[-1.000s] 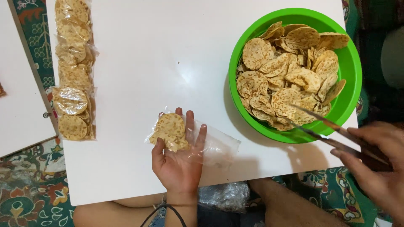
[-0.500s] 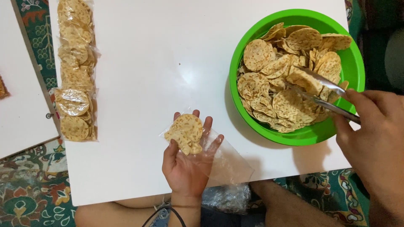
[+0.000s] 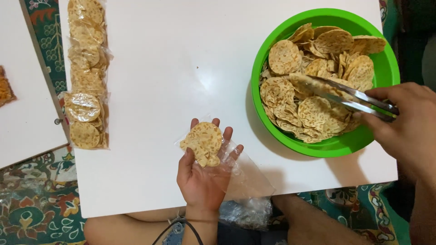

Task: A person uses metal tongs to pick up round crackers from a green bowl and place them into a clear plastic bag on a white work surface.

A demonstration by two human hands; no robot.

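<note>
My left hand (image 3: 203, 174) lies palm up near the front edge of the white table (image 3: 181, 63). It holds a small stack of round crackers (image 3: 203, 141) inside a clear plastic bag (image 3: 247, 174). My right hand (image 3: 404, 122) grips metal tongs (image 3: 349, 96) that reach into the green bowl (image 3: 383, 68) at the right. The tong tips pinch a cracker above the heap of crackers (image 3: 313, 81) in the bowl.
A row of packed cracker bags (image 3: 85, 72) lies along the table's left edge. A second white surface (image 3: 22, 113) stands to the left with something orange (image 3: 5, 90) on it. More clear plastic (image 3: 245, 213) rests on my lap, over a patterned floor covering (image 3: 27, 208).
My right hand has brought the tongs from the bowl's near rim into the heap and closed them on a cracker. My left hand with the bagged crackers has shifted slightly right.
</note>
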